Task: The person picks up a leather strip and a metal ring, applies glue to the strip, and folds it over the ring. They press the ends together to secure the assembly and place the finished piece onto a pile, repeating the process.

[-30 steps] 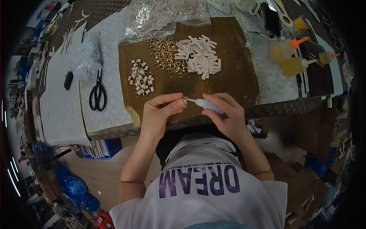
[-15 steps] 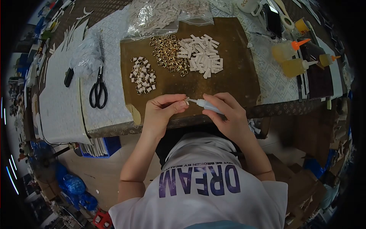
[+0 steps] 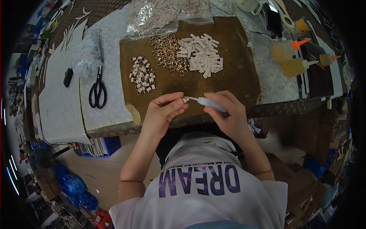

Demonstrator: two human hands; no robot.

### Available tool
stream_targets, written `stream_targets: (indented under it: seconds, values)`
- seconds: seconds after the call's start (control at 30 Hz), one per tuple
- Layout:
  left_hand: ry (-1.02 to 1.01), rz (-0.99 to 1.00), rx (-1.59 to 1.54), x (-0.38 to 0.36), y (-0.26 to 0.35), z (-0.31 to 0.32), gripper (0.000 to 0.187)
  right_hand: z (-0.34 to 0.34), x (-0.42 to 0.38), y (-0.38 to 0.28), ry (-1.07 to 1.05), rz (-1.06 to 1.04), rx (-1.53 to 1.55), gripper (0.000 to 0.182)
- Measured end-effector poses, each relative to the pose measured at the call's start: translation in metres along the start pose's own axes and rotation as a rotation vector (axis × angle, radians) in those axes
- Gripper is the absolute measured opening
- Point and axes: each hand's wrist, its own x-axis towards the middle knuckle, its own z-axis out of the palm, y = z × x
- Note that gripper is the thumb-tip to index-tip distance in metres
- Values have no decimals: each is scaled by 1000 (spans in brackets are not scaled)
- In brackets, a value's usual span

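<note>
**Small pale piece [image 3: 185, 99] and squeeze bottle [image 3: 213, 104] held nozzle to piece**

The small pale piece is pinched between the fingertips of the left hand [image 3: 162, 112], above the near part of a brown mat [image 3: 232, 82]. The squeeze bottle is grasped in the fingers of the right hand [image 3: 233, 114], with its thin nozzle [image 3: 193, 99] pointed at the piece. Whether the piece is touched by the nozzle tip cannot be told.

Three piles are spread on the mat. White pieces fitted with gold-coloured metal [image 3: 143, 76] are gathered on the left, gold-coloured clasps [image 3: 167, 53] are heaped in the middle, and flat white strips [image 3: 204, 57] are piled on the right, against the clasps. The mat's far edge is partly covered by a large clear bag of pale strips [image 3: 152, 17], and another clear bag [image 3: 195, 11] is placed beside it.

On the tabletop [image 3: 114, 114], black-handled scissors [image 3: 98, 93] are laid to the left of the mat, just below a crumpled clear plastic bag [image 3: 87, 55]. To the right, an orange-tipped bottle [image 3: 283, 52], a pale-nozzled bottle of yellow liquid [image 3: 292, 67] and a smaller bottle [image 3: 326, 60] are grouped. Farther back, a dark phone [image 3: 273, 23] and a white mug [image 3: 248, 5] are seen.
</note>
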Motion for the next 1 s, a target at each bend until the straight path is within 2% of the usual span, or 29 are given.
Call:
stream_targets:
  seconds: [0.1,0.2,0.4,0.6,0.7,0.8,1.0]
  values:
    - [7,-70,-122,3,0,-7,25,-1,1,12,52,131,1,29]
    - [13,-90,-152,4,0,-10,25,1,0,24,136,148,206,29]
    - [8,-83,-134,4,-1,-7,25,4,-2,19,27,68,153,30]
    - [6,-50,-75,2,-1,-5,26,9,1,14,28,38,54,33]
    - [12,-47,-59,3,-1,-5,26,6,2,14,74,91,50,31]
    - [13,-40,-48,3,-2,-6,26,2,1,26,132,116,114,30]
    - [21,-11,14,3,-2,-2,20,-7,2,37,266,271,528,34]
